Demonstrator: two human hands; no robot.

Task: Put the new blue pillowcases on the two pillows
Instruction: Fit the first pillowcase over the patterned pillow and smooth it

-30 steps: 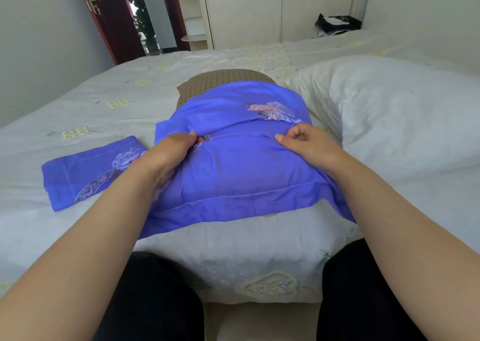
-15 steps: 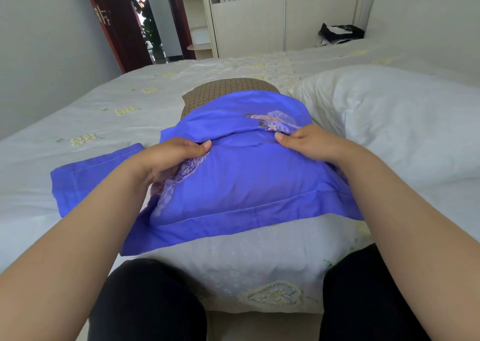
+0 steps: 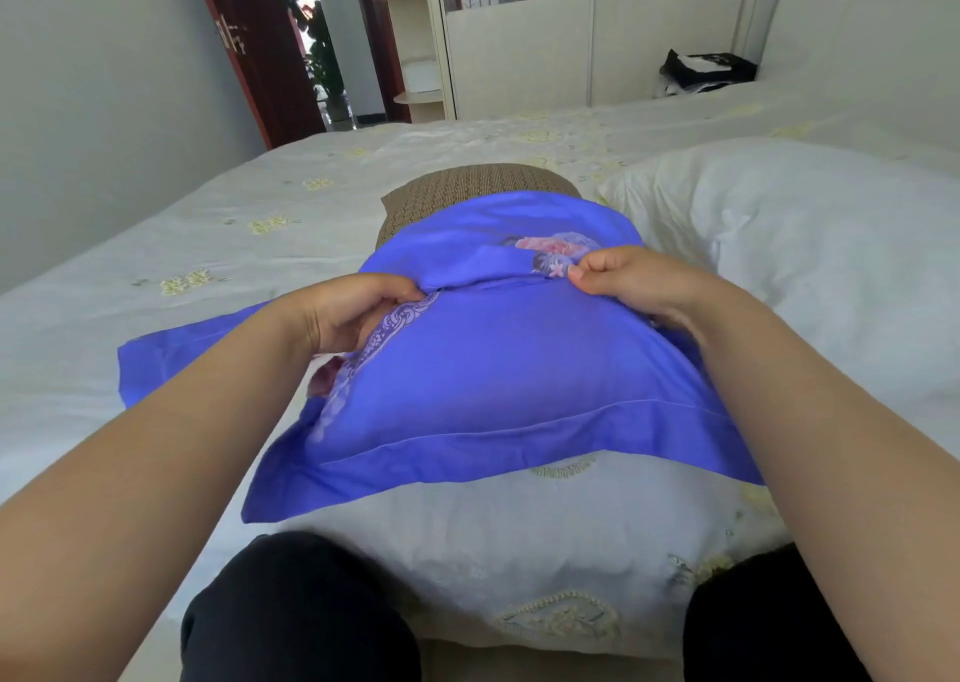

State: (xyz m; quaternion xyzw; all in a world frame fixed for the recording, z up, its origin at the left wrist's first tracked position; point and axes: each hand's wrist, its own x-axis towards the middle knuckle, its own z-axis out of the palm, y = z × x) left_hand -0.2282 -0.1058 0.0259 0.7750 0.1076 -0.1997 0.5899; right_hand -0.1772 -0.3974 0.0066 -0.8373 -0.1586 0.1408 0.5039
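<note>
While the brown pillow (image 3: 470, 188) lies on the bed (image 3: 156, 245), half inside the blue pillowcase (image 3: 488, 369), we pinch the case's bunched open edge with our left hand (image 3: 353, 312) and right hand (image 3: 639, 281). We judge it best to draw both sides evenly away from us, keeping corners aligned.
</note>
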